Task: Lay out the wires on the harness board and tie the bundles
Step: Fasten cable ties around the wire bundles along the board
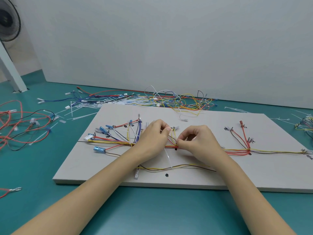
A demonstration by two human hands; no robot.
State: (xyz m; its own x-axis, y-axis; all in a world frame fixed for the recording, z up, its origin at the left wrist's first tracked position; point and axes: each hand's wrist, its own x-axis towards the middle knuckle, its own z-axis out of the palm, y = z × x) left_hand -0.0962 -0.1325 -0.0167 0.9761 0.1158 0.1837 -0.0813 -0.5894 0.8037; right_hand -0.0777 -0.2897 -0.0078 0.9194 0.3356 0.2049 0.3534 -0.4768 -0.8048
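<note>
A pale grey harness board [220, 177] lies on the teal table. Along its middle runs a bundle of red, yellow and brown wires [237, 151], fanning out at the left into branches with blue and white connectors [100, 149]. My left hand [153, 138] and my right hand [197, 141] meet over the bundle's centre. Both have curled fingers pinching at thin wires there. A clear cable tie [168, 158] trails from under the hands toward a loose yellow and brown wire pair [183, 167] on the board's near side.
A heap of loose wires and white cable ties [152, 100] lies behind the board against the white wall. Red and black wires [20, 126] sprawl at the left, more wires [304, 124] at the right edge. A fan [8, 19] stands top left.
</note>
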